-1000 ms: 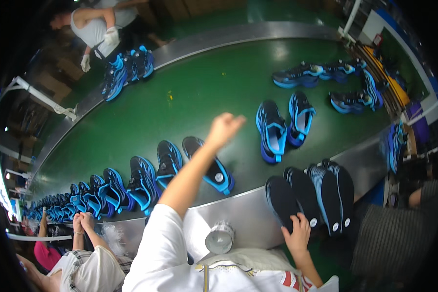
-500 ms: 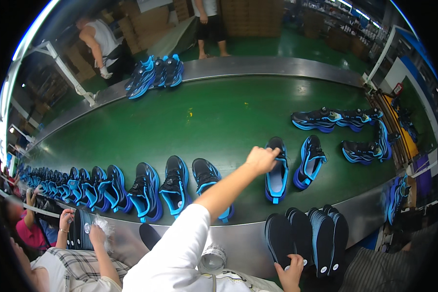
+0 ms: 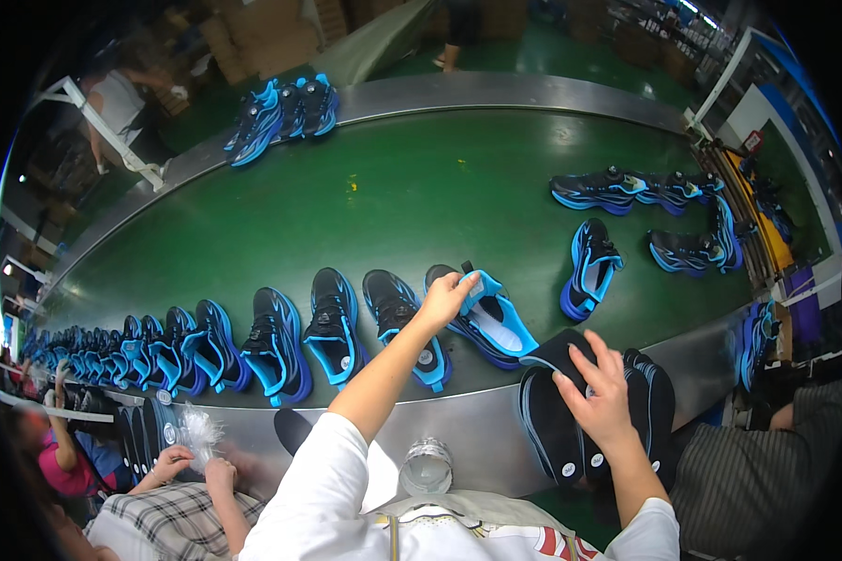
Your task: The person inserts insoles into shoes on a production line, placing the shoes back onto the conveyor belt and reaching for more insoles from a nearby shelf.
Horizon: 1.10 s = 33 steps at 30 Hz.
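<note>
Shoe (image 3: 496, 329), black with bright blue trim, lies at your left hand (image 3: 447, 297), on the green table (image 3: 346, 229), its opening turned toward you. That hand is closed on the shoe's tongue, the blue lining pinched between your thumb and fingers and drawn up, so that the opening gapes just to the right of your fingertips and shows a pale inside.

Your right hand (image 3: 604, 393) is half open, fingers parted, with a black insole (image 3: 559, 353) gripped between thumb and fingers. You have it lifted and bent, a light blue edge showing, its near end close to the shoe's heel; whether the two touch, you cannot tell from this view.

Below your right hand, at the table's metal edge, lies a stack of insoles (image 3: 544, 432) with round white stickers, partly covered by your wrist, and just right of your fingers stands another stack (image 3: 660, 411). Beyond your right hand, farther up the table, rests a single shoe (image 3: 591, 271). To the left of your left hand runs a long row of similar shoes, the nearest one (image 3: 393, 309) partly behind your forearm. Below that hand, nearer your body, sits a clear cup (image 3: 428, 467).
</note>
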Each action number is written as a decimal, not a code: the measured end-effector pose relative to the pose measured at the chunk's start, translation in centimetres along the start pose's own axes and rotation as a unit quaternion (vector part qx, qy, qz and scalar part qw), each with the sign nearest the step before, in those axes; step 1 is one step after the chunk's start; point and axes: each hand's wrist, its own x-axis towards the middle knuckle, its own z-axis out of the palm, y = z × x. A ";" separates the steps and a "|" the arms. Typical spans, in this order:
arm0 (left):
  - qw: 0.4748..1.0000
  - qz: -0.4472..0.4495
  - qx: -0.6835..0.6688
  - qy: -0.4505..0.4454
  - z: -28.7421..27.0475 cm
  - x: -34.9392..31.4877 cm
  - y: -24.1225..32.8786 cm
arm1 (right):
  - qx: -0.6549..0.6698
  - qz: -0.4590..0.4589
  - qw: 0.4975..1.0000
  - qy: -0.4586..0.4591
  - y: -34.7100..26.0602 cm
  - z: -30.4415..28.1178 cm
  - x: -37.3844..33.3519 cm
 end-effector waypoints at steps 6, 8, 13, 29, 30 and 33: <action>0.999 0.048 -0.010 -0.010 0.5 -0.1 0.0 | -0.020 -0.085 0.996 0.012 -0.1 -2.1 1.7; 0.998 0.053 -0.014 -0.019 1.2 0.1 0.2 | -0.039 -0.094 0.994 -0.040 1.6 0.2 0.3; 0.998 0.049 -0.034 -0.015 1.1 0.2 0.0 | -0.099 -0.138 0.979 -0.111 3.0 1.7 -1.0; 0.999 0.035 -0.028 -0.010 1.8 -0.6 1.6 | -0.188 -0.066 0.951 -0.235 6.5 13.0 3.7; 0.995 0.095 -0.042 0.012 2.0 -0.3 0.8 | -0.216 -0.071 0.942 -0.248 6.8 14.1 3.5; 0.995 0.095 -0.014 0.005 2.6 0.2 0.4 | -0.169 0.055 0.951 -0.254 6.1 15.6 3.4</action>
